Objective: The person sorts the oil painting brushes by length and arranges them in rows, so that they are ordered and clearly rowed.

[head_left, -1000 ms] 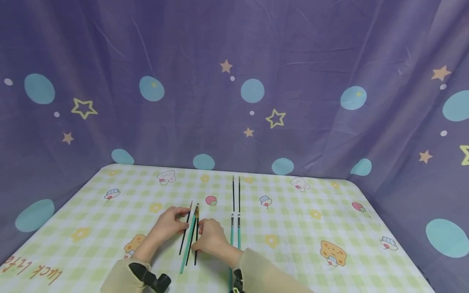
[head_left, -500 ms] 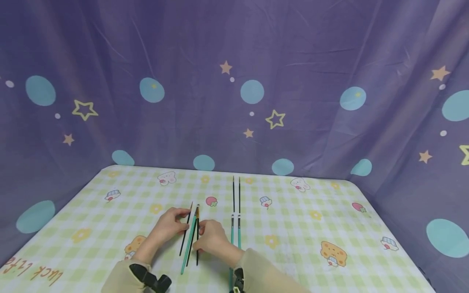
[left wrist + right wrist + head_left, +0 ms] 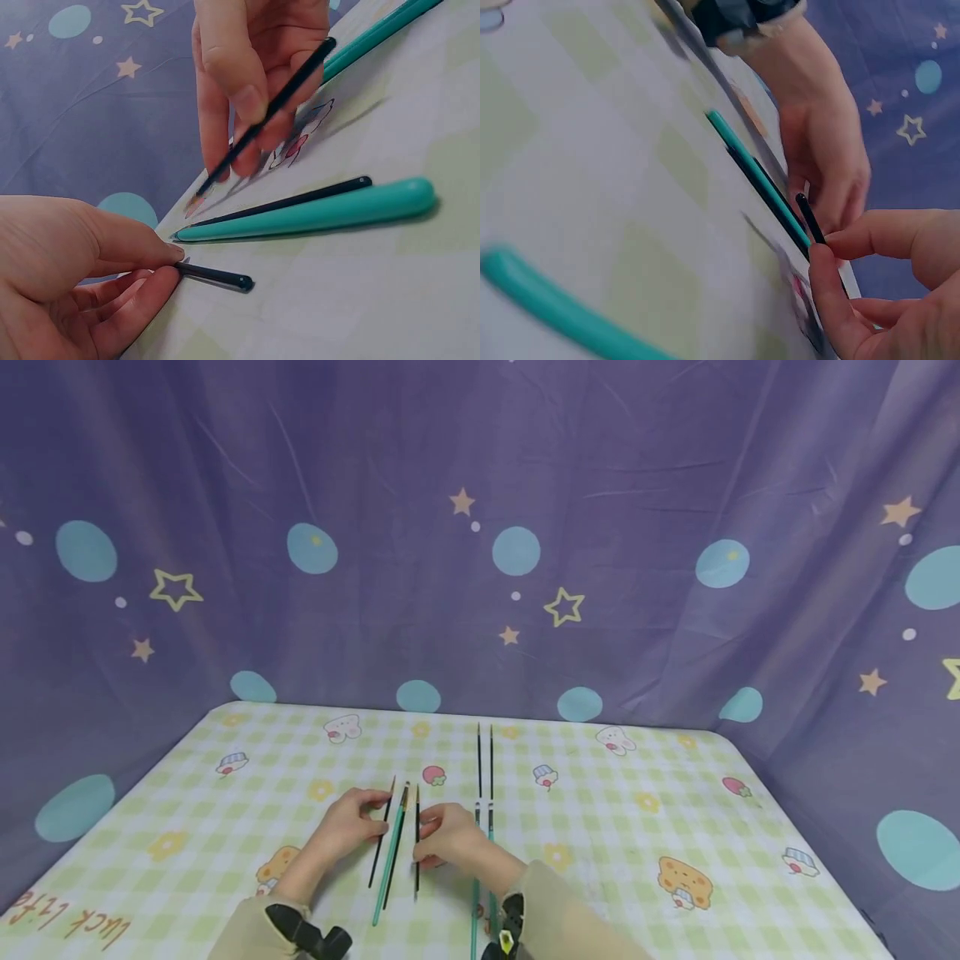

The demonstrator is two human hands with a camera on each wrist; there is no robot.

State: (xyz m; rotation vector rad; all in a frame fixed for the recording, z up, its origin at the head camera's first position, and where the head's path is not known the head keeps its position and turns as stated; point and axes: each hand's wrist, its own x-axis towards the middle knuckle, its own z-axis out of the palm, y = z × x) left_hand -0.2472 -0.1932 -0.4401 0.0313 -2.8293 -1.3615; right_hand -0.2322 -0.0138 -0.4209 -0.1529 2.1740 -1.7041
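In the head view, my left hand (image 3: 348, 822) pinches a slim black paintbrush (image 3: 375, 864) between thumb and fingers, low at the cloth. To its right lie a teal-handled paintbrush (image 3: 386, 877) and a black one (image 3: 393, 870), touching or nearly touching at their bristle ends. My right hand (image 3: 453, 837) pinches another black paintbrush (image 3: 417, 872), pointing away from me. The left wrist view shows that brush (image 3: 296, 86) raised off the cloth, its shadow beneath. Thumb and fingertips also grip the handle (image 3: 810, 217) in the right wrist view.
Two black paintbrushes (image 3: 480, 764) lie parallel toward the back of the checked tablecloth (image 3: 600, 827). Two teal-handled paintbrushes (image 3: 476, 877) line up in front of them, partly under the right forearm. A purple curtain (image 3: 637, 635) stands behind the table.
My right hand has moved right with its black paintbrush, away from the teal and black pair, and the brush now points straighter. The left hand stays put on its brush.
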